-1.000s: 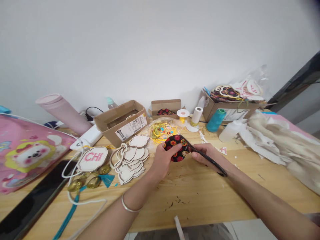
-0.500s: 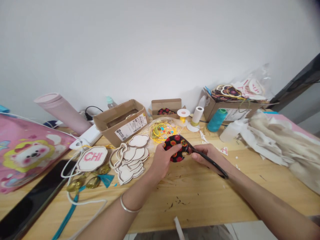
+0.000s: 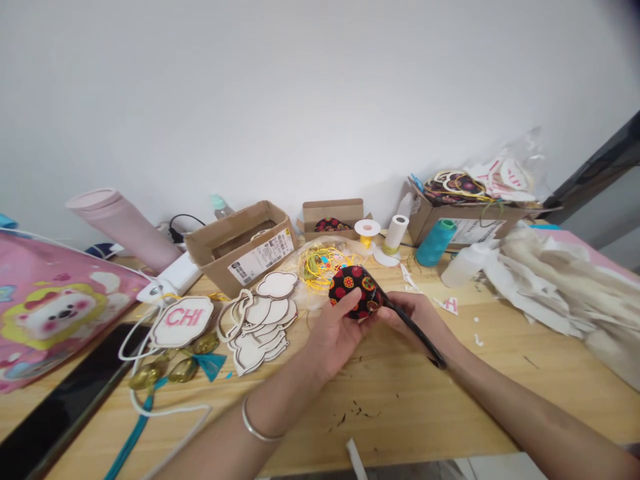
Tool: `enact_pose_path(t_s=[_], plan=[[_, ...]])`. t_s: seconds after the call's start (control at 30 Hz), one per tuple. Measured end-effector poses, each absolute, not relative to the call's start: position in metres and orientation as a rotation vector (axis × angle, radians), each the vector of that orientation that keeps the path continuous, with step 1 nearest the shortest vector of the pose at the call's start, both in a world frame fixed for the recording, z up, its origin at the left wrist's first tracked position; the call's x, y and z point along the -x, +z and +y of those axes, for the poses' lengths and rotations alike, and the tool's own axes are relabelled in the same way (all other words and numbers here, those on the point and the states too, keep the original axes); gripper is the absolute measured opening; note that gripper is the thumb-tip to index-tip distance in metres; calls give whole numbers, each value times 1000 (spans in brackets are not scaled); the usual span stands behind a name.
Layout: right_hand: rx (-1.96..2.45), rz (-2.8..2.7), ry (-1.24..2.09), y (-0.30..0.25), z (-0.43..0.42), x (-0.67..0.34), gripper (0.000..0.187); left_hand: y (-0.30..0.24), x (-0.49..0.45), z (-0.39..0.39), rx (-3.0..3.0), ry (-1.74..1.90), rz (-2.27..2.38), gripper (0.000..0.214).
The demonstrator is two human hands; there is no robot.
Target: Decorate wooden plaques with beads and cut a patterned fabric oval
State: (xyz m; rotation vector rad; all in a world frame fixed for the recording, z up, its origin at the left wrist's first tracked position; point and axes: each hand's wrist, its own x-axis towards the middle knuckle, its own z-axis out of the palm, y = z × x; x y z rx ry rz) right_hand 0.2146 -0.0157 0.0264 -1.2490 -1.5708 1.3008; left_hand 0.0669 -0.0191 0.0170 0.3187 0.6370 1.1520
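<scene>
My left hand (image 3: 337, 340) pinches a round black fabric piece (image 3: 367, 300) printed with red and yellow flower-like motifs, its thumb lying across the front. A pair of black scissors (image 3: 415, 330) is in my right hand (image 3: 413, 313), whose fingers wrap around the handles. The blades run along the right edge of the fabric piece; whether they are apart is hard to make out. Small dark scraps (image 3: 357, 410) lie on the wooden table below. Just behind the fabric piece is a tangle of yellow cord (image 3: 317, 263) on clear plastic.
Pale scalloped plaques (image 3: 257, 333) and a CHI tag (image 3: 183, 321) lie left, near a phone (image 3: 65, 393). Cardboard boxes (image 3: 263, 257) stand along the wall. Thread spools (image 3: 435, 243) and a white bottle (image 3: 465, 263) are behind my right hand, beside crumpled cloth (image 3: 560, 287).
The fabric piece has turned and tilted in my left hand, which has shifted slightly. The scissors' handles have dropped a little and moved left with my right hand.
</scene>
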Motion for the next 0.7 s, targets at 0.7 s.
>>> enact_pose_path(t_s=[0.7], plan=[[1217, -1779, 1286, 23, -16, -215, 60, 16, -71, -13, -380, 1281, 770, 28]])
